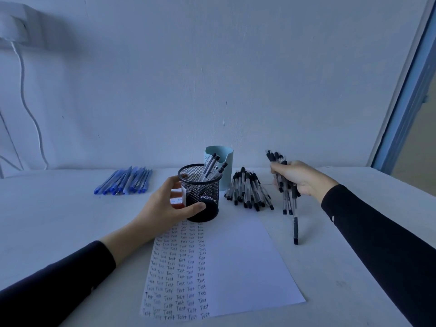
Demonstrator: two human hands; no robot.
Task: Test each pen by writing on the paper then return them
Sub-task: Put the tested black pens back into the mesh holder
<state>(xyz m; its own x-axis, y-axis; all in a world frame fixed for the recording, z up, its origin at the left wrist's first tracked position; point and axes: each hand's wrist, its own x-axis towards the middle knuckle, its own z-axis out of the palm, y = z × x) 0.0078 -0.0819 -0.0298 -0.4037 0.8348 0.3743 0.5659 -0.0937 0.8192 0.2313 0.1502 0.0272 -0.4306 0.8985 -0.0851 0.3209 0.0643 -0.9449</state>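
Blue pens (123, 181) lie near the table's (59, 220) back edge. The left hand (165, 206) curls around a mesh cup (200, 192) holding pens, at the paper's (212, 267) far edge. Right of a loose pile of black pens (249, 191), the right hand (299, 177) clutches a bundle of pens (286, 185), tips hanging below the fist.

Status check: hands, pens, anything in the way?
Left hand grips mesh pen cup. Right hand holds black pen bundle. One loose pen below it, beside paper.

Mesh cup (200, 197) stands at paper's (240, 263) far end; left pens (123, 182) and right pens (249, 192) flank it.
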